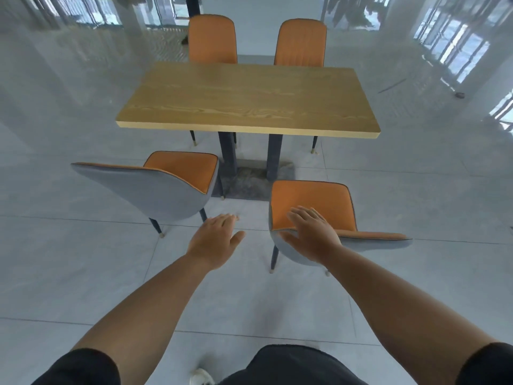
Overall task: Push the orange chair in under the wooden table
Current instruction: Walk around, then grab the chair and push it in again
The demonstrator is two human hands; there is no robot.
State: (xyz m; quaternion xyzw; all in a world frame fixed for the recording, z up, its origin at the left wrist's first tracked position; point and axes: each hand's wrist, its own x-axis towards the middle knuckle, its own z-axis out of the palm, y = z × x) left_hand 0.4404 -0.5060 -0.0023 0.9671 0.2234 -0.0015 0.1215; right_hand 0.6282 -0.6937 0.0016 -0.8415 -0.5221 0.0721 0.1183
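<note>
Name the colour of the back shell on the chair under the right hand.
Grey shell, orange seat; head view.

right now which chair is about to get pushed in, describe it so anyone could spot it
Start at the wooden table. Two chairs stand pulled out on its near side; take the right-hand chair. Unlike the left-hand chair, it has the right hand over its backrest.

Single head-worn wide-angle view, looking forward and steeply down from standing height; counter (247,98) sitting mid-frame, tiled floor (83,273) filling the near field, frame edges bowing outward.
</note>
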